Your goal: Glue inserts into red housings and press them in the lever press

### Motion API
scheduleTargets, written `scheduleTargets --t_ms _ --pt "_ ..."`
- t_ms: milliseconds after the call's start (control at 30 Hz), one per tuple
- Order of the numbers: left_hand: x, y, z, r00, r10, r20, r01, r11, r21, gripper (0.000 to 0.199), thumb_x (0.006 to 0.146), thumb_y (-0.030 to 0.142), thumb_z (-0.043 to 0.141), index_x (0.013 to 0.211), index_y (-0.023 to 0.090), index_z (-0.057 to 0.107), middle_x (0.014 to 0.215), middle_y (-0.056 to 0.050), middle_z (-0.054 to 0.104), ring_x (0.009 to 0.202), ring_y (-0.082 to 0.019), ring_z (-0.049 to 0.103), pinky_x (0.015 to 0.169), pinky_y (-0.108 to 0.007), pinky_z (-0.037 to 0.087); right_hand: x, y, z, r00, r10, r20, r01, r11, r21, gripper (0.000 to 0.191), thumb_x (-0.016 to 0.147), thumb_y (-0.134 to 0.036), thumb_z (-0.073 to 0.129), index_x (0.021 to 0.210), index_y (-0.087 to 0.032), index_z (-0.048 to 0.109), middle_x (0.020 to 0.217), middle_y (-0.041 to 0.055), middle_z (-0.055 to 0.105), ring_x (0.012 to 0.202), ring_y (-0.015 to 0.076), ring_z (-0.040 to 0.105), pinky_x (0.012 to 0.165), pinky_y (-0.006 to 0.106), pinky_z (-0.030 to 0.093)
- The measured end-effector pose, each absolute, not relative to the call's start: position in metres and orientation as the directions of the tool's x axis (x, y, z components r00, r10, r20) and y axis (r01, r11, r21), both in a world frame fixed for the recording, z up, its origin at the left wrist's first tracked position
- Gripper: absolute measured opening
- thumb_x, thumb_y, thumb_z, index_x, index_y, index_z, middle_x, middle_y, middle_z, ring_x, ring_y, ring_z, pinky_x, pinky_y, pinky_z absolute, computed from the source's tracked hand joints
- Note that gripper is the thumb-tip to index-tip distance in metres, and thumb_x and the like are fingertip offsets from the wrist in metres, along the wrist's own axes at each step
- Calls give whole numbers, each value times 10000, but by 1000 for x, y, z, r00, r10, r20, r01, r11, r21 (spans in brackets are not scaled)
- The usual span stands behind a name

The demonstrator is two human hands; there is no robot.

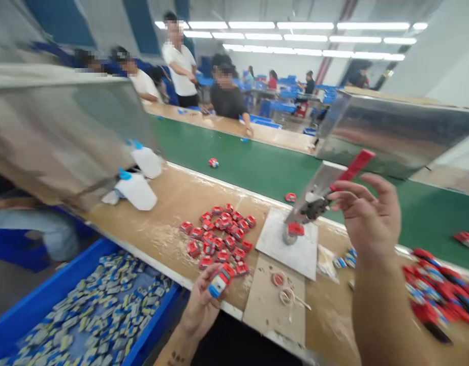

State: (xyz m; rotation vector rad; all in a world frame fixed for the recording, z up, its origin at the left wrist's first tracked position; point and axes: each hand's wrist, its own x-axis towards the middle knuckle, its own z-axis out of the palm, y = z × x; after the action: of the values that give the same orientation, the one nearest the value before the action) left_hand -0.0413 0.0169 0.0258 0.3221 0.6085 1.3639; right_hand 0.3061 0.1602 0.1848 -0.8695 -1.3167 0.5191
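My left hand (201, 305) is closed around a small red, white and blue toy car (221, 280) at the table's front edge. My right hand (367, 208) is raised beside a hand press (314, 195), fingers loosely curled and apart. Its fingertips overlap the lower end of the press's red lever (358, 165); firm contact cannot be made out. Under the press head, a red toy part (295, 229) sits on a round post on the metal base plate (268, 234). A pile of red toy car bodies (222, 231) lies left of the press.
A blue bin (104, 254) of grey, blue and yellow parts stands at lower left. Behind the table runs a green conveyor belt (253, 165) carrying a few toys. White bottles (138, 192) stand left; red and blue toys (440, 284) lie right. Co-workers sit and stand opposite.
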Motion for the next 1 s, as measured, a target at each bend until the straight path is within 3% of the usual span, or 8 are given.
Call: scheduleTargets --t_ms 100,233,333,467,667,767,833,1000 --pt "-53 12 19 10 963 -268 -782 175 598 562 637 279 1055 1147 278 817 1146 -40 860 1019 -248 851 802 -213 703 310 128 124 259 808 529 424 397 -814 419 839 -643 798 774 -248 677 708 12 690 651 174 616 640 350 503" --pt "-64 18 14 68 947 -314 -749 256 611 576 593 275 1067 1117 294 829 1109 -31 874 991 -256 860 774 -220 713 299 118 60 275 904 327 505 154 -849 547 597 -532 961 981 -207 746 970 72 796 746 204 661 603 318 492" --pt "-58 24 19 158 951 -265 -739 292 607 580 585 294 1077 1114 304 839 1127 -34 878 1042 -259 858 809 -204 708 290 142 37 265 934 238 487 84 -869 586 667 -566 906 1081 -192 725 1124 132 800 870 244 703 649 341 525" --pt "-51 26 17 168 948 -270 -735 303 606 583 632 315 1056 1169 320 829 1192 -39 868 1162 -280 830 859 -192 695 294 156 27 210 962 176 436 69 -897 550 768 -692 798 1001 -215 655 1090 116 793 972 254 740 753 373 589" --pt "-61 27 5 87 923 -376 -680 331 654 622 559 373 1074 1131 303 840 1141 -62 879 1020 -292 862 817 -231 711 364 131 42 102 994 47 458 -5 -889 641 853 -862 605 1005 -239 614 981 99 816 870 251 796 738 407 652" --pt "-57 31 19 26 912 -409 -682 316 660 630 575 380 1074 1153 317 833 1172 -51 873 1014 -271 861 818 -220 705 423 155 64 152 988 5 577 -85 -812 603 904 -794 619 1086 -219 644 992 120 811 862 268 789 705 400 640" --pt "-51 35 31 7 910 -413 -683 306 663 638 557 361 1087 1141 337 831 1175 -29 871 1031 -261 857 833 -213 698 456 190 74 214 977 -2 684 -152 -714 515 935 -682 690 1085 -189 683 997 125 796 913 278 774 779 415 640" --pt "-46 36 38 -26 913 -406 -646 295 704 628 560 369 1081 1129 395 817 1259 1 849 1145 -293 826 866 -252 695 488 258 72 352 936 19 854 -312 -417 370 1033 -458 717 1288 -191 694 1347 100 710 1179 255 714 1035 491 620"
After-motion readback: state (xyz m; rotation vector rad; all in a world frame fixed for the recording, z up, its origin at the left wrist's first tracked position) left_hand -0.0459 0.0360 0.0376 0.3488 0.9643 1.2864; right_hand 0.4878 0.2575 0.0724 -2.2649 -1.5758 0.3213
